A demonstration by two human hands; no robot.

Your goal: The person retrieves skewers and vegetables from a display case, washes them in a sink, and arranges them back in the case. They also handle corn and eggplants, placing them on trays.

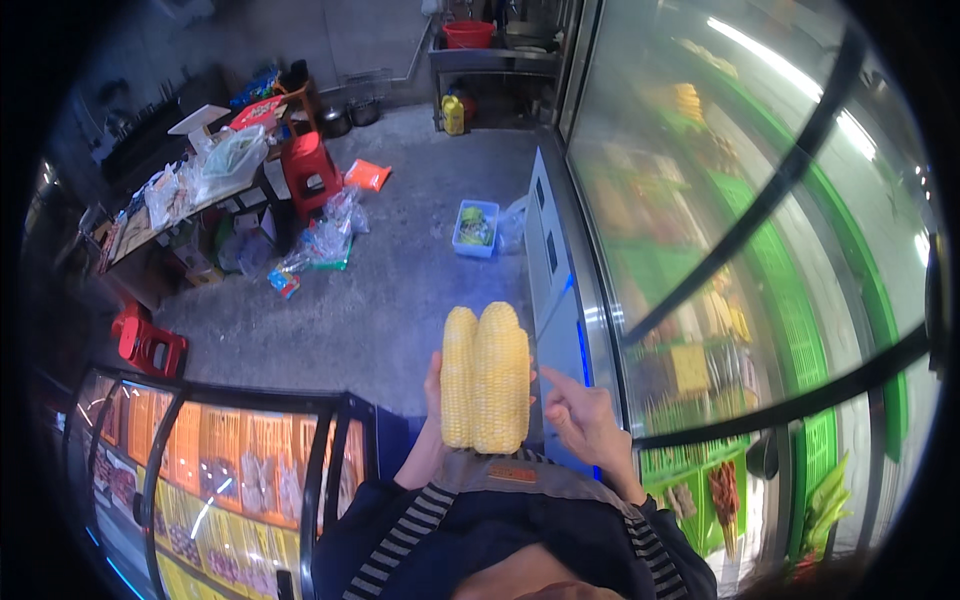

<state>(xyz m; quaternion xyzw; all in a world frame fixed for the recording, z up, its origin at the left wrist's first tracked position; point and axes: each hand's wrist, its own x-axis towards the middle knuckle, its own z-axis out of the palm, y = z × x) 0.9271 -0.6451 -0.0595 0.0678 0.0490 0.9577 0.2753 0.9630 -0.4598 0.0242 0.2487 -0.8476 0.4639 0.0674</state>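
Note:
Husked yellow corn cobs [487,379] stand side by side as a bundle in front of my chest. My left hand [433,386] is wrapped around them from the left and from behind, with fingertips showing past their right side. Most of that palm is hidden by the corn. Just right of the bundle, my right hand [589,414] holds nothing; its index finger points toward the cobs and the other fingers are curled. A grey apron [555,484] with striped straps covers my front below the corn.
A glass-fronted display fridge [675,300] with green baskets lines the right side. At lower left is a lit display case [225,465] of skewered food. A blue basin [475,229] with greens sits on the floor. Red stools [309,176] and a cluttered table [187,199] are leftward.

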